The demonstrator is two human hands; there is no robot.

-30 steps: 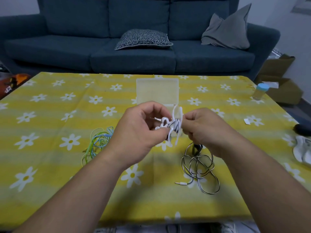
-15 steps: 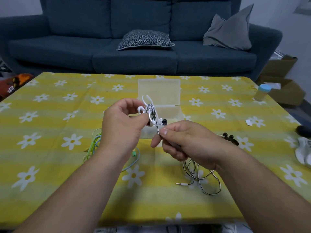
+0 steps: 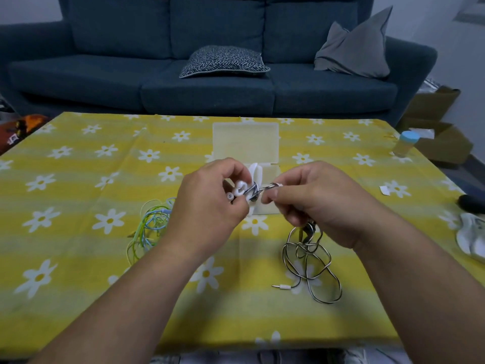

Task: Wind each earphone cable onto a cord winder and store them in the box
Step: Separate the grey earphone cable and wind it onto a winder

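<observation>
Yellow daisy tablecloth [image 3: 78,179] before a blue sofa [image 3: 210,88]. Above it, left hand [image 3: 210,206] gripping a white cord winder [image 3: 256,172], earbuds [image 3: 230,197] held against it. Right hand [image 3: 320,203] pinching the black-and-white cable [image 3: 309,258] just beside the winder, a short stretch taut between. Rest of it slack in loops on the cloth, plug [image 3: 282,286] nearest. Open clear box [image 3: 245,143] just behind the hands. Green-and-blue cable [image 3: 149,224] heaped to the left, untouched. Probably light, limp and springy: best pinched close to the winder, under gentle tension, never tugged at the earbuds.
</observation>
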